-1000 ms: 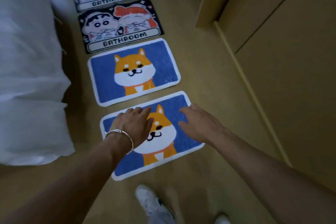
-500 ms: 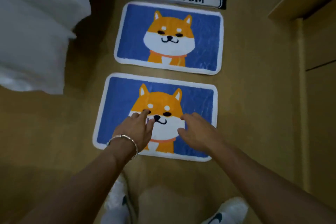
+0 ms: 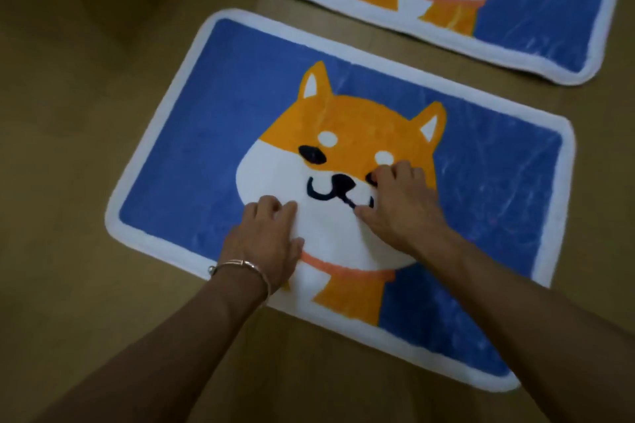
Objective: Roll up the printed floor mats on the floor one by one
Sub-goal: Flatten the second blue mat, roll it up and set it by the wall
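The near floor mat (image 3: 192,154) lies flat and unrolled on the tan floor (image 3: 65,161), set at a slant so that its left end sits nearer the bottom of the view than its right end rises; it is blue with a white border and carries a printed orange-and-white dog face with pointed ears, dark eyes and an orange collar. Both of the person's bare forearms reach in from the bottom edge and meet over the dog's white muzzle.

The left hand (image 3: 266,237) rests palm down on the lower left part of the face, just above the collar; its fingers are bent at the knuckles with the tips turned down into the pile, and whether they pinch the fabric or only press on it cannot be told. A thin silver bracelet (image 3: 240,267) circles the left wrist. The right hand (image 3: 400,213) sits a little higher and to the right, covering the dog's far eye and the right end of its mouth; its fingers are likewise curled with the tips against the mat, and its hold cannot be told either. The two hands are near one another but apart, with bare white muzzle between them; no edge of the mat is lifted.

A second floor mat (image 3: 556,10) of the same print lies flat beyond it — cut off by the top edge, close to the near one but not touching.
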Motion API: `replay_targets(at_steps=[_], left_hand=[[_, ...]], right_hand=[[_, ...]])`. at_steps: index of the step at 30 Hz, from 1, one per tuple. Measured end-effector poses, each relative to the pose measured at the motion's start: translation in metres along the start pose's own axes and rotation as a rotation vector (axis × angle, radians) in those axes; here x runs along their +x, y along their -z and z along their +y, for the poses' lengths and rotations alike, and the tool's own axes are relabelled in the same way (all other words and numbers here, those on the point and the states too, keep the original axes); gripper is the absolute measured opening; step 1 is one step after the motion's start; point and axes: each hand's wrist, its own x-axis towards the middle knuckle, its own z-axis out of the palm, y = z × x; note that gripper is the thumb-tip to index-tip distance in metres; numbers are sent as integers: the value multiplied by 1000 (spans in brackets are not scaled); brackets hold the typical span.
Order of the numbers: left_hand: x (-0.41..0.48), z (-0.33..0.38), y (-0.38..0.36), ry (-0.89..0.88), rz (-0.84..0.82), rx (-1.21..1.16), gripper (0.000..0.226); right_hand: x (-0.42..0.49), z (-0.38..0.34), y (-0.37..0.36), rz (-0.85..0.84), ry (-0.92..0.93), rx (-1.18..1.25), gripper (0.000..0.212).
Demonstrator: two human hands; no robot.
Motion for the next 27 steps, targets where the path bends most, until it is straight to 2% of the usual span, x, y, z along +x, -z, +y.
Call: replay_targets(at_steps=[2,4,6,8,10,11,16,19,20,22,25,27], left_hand=[[16,-9,-7,-43,145,-9,51],[25,-12,-11,-71,215,-33,53],[21,-11,-15,-123,217,49,75],[7,-3,-17,-237,42,171,103],[-10,11,-22,-331,-233,302,110],[-15,20,-23,-358,-280,332,107],[-22,24,-19,-358,-277,364,94],[-21,6,-15,-531,-104,452,102],[-21,1,-14,-540,-90,483,104],[-22,-7,-21,-518,-51,532,97],[-25,-10,-26,-486,11,506,67],[-24,-15,-26,-373,6,459,64]], right_hand=[[34,3,4,130,72,-24,59],[69,14,18,194,98,-28,70],[95,32,38,199,28,34,83],[104,51,50,107,-62,78,101],[98,61,48,35,-66,24,112],[92,62,44,27,-60,13,113],[71,62,32,54,-114,52,109],[67,60,25,85,-136,17,105],[66,59,23,95,-141,7,103],[66,58,24,114,-152,-5,99],[69,61,35,164,-165,-21,85],[69,64,40,167,-190,-15,79]])
